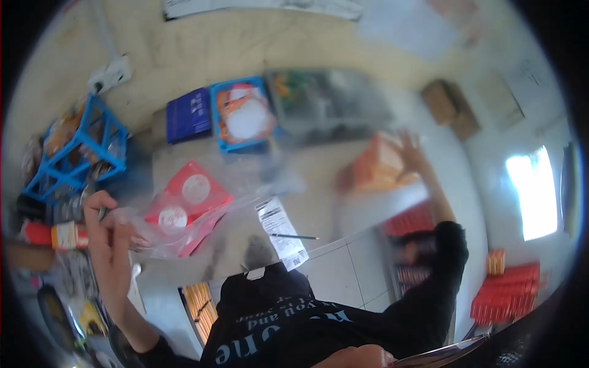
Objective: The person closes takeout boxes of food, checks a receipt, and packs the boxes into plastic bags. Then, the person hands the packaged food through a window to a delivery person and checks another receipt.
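Observation:
My left hand (110, 233), at the left edge of the table, is closed on the edge of a clear plastic bag (134, 228). Red packets (188, 207) with round white labels lie in or under the clear plastic; the haze hides which. At the table's right side, my right hand (412, 158) has its fingers spread against a stack of red and orange boxes (373, 164), blurred by motion. Between the hands, a printed white slip (283, 250) lies near the front edge, with a dark pen (302, 237) across it.
Along the back stand purple-blue boxes (188, 115), a blue tray (215, 126) of packets, and a grey bin (331, 104). A blue crate (76, 156) sits at the left. More red boxes are piled at the lower right (506, 294). A wall socket (110, 75) is above the crate.

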